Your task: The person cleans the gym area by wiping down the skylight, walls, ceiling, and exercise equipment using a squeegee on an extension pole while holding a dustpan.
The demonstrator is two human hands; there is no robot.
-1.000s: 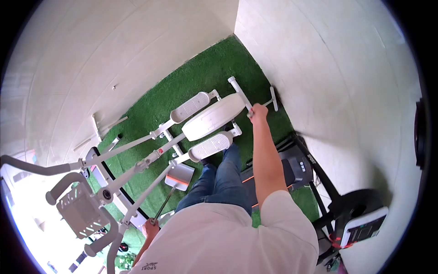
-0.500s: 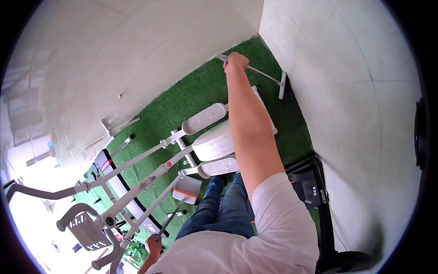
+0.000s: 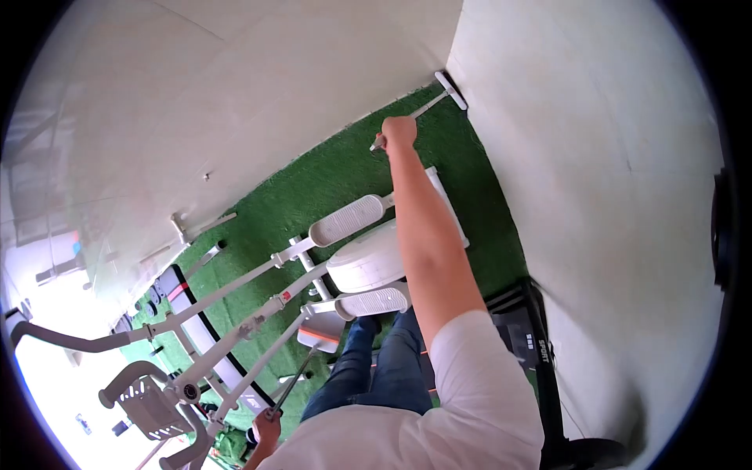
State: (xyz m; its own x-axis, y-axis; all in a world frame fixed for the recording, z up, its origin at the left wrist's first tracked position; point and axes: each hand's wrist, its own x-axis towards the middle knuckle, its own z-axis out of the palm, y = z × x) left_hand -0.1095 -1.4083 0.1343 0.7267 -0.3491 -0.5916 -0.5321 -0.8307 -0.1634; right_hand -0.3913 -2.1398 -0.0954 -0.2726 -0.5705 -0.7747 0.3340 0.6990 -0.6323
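My right hand (image 3: 399,131) is closed around the handle of a broom (image 3: 451,91), my arm stretched out over the green turf. The broom's light head lies at the corner where the two walls meet, and the end of its handle sticks out past my fist. Low on the left, my left hand (image 3: 266,427) grips the rod of a long-handled dustpan (image 3: 319,332). Its pale pan with an orange stripe rests near my feet, partly covered by a foot pedal of the exercise machine.
A white elliptical trainer (image 3: 366,258) stands between my arms, its pedals and bars crossing the left side. A black machine marked SPORT (image 3: 540,345) is by the right wall (image 3: 603,157). Beyond the trainer lies a padded bench (image 3: 205,329). Green turf (image 3: 313,172) covers the floor.
The broom head has swung from the right wall's base up into the corner. My right hand has dropped slightly, turning the handle. My left hand still holds the dustpan.
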